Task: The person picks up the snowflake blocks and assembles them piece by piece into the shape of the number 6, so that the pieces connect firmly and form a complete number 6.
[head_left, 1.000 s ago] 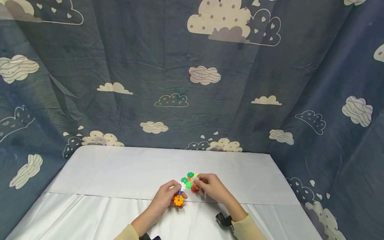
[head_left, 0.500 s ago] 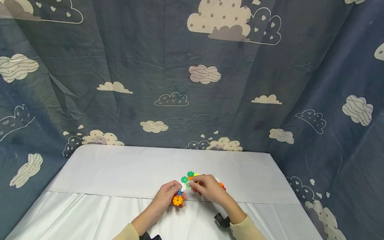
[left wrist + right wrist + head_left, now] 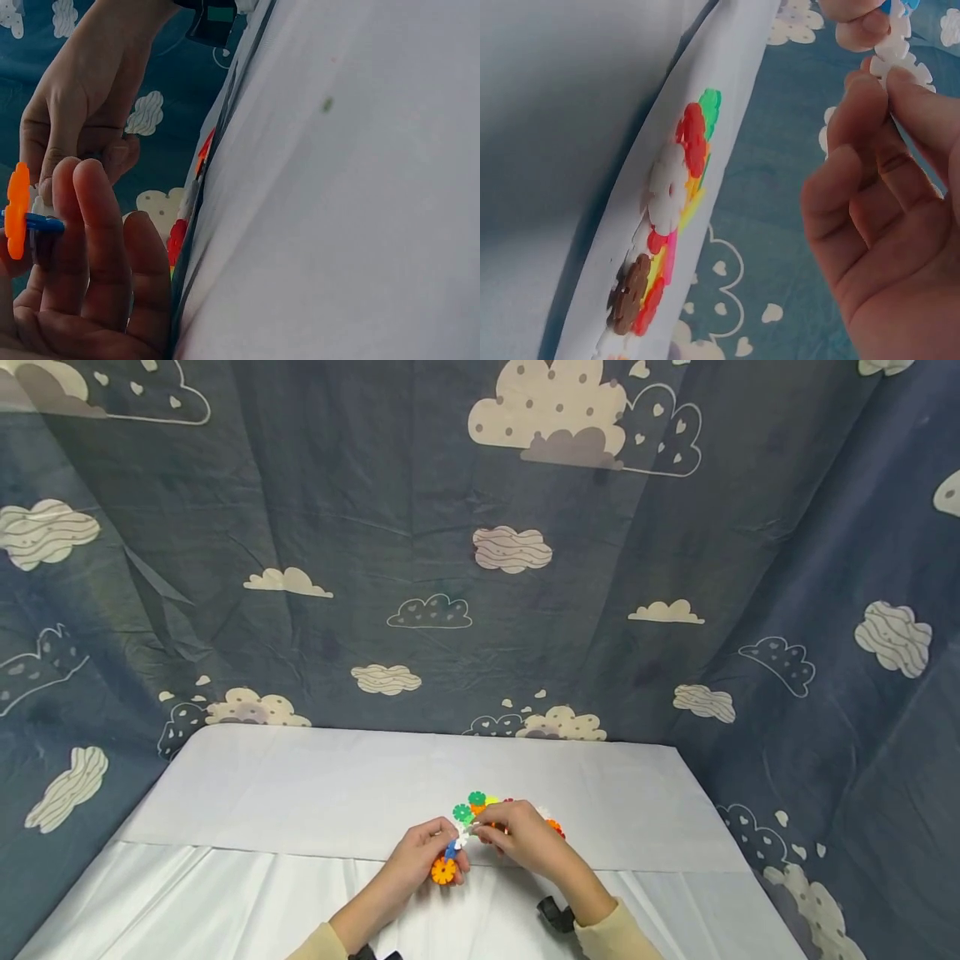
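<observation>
Over the middle of the white table, my left hand (image 3: pixel 408 862) grips a small chain of notched plastic snowflake discs. An orange disc (image 3: pixel 443 871) hangs lowest, joined to a blue disc (image 3: pixel 452 850), with a white disc (image 3: pixel 461 837) above. My right hand (image 3: pixel 522 837) pinches another white disc (image 3: pixel 924 75) between thumb and fingertips. In the right wrist view the two white discs meet edge to edge; whether their notches are locked I cannot tell. The left wrist view has the orange disc (image 3: pixel 19 210) edge-on with fingers beside it.
Loose discs lie on the table behind my hands, among them green (image 3: pixel 477 797), red (image 3: pixel 694 139), white (image 3: pixel 667 187) and brown (image 3: pixel 632 294) ones. My right hand partly hides the pile in the head view. A patterned cloud curtain (image 3: pixel 435 543) rises behind the table (image 3: pixel 300 793).
My right hand has come left and slightly down from the pile with the white disc, up to the chain. My left hand stays nearly in place, its chain slightly tilted.
</observation>
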The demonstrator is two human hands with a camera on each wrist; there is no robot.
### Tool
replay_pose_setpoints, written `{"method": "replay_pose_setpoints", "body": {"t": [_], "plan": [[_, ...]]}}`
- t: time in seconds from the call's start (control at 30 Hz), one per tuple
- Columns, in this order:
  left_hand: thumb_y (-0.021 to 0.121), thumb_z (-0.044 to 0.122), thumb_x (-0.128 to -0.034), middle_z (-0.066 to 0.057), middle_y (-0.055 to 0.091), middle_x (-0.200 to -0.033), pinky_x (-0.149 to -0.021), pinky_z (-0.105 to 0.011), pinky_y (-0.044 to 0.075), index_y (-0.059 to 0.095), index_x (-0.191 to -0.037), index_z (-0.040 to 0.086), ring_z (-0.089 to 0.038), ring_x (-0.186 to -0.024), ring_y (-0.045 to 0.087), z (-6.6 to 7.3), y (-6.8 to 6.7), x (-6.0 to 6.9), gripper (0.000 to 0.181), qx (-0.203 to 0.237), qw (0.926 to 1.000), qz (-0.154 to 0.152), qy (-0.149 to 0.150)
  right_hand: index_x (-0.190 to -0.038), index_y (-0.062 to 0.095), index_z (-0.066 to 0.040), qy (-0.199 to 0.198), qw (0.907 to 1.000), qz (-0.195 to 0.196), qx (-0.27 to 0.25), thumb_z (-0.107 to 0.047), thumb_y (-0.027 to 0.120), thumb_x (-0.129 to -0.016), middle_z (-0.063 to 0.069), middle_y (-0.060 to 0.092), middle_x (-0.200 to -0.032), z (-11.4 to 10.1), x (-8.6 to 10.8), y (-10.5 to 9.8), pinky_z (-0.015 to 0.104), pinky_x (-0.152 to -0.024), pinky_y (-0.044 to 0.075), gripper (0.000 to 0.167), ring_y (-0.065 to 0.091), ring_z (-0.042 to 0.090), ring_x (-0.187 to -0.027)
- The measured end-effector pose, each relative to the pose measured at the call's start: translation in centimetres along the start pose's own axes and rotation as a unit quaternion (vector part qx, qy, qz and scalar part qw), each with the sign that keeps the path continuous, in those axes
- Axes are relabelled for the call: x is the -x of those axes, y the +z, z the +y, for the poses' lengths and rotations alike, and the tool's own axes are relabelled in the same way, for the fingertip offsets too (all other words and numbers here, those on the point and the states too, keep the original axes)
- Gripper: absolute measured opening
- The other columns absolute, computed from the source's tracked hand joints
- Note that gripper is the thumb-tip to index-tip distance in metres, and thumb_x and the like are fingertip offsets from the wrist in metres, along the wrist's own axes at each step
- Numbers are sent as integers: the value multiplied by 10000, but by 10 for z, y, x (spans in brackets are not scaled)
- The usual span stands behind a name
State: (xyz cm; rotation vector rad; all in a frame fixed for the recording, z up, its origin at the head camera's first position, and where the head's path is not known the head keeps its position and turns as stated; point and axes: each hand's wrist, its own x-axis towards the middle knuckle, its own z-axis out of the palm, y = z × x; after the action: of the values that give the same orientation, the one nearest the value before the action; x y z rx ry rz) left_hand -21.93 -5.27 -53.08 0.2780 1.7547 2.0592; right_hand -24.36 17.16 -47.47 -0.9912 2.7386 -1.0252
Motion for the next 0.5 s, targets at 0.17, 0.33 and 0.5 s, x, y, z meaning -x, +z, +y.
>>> {"method": "replay_pose_setpoints", "body": {"t": [0.17, 0.33, 0.5], "plan": [[517, 256, -1125, 12, 763, -787, -658, -213, 574, 579, -982, 89, -93, -651, 713, -2, 2, 3, 229, -150, 9998, -81, 78, -997, 799, -122, -194, 9997, -23, 177, -118, 728, -1004, 14, 742, -829, -4, 2, 2, 170, -623, 518, 71, 508, -46, -621], [463, 223, -1146, 2, 736, -801, -686, -237, 614, 538, -996, 61, -95, -665, 725, -2, 4, 2, 233, -72, 9997, -139, 178, -1015, 799, -137, -390, 9970, 131, 656, -139, 752, -988, -46, 729, -825, -6, 1, 6, 146, -624, 507, 55, 494, -49, -644], [421, 196, -1157, -47, 724, -926, -734, -270, 637, 452, -1178, 27, -125, -773, 737, -1, 2, -3, 173, 89, 9996, 150, 231, -1276, 754, -122, 429, 9939, 420, 923, -171, 748, -1000, -35, 722, -815, 1, -2, 5, 183, -594, 475, 280, 502, 0, -628]]}}
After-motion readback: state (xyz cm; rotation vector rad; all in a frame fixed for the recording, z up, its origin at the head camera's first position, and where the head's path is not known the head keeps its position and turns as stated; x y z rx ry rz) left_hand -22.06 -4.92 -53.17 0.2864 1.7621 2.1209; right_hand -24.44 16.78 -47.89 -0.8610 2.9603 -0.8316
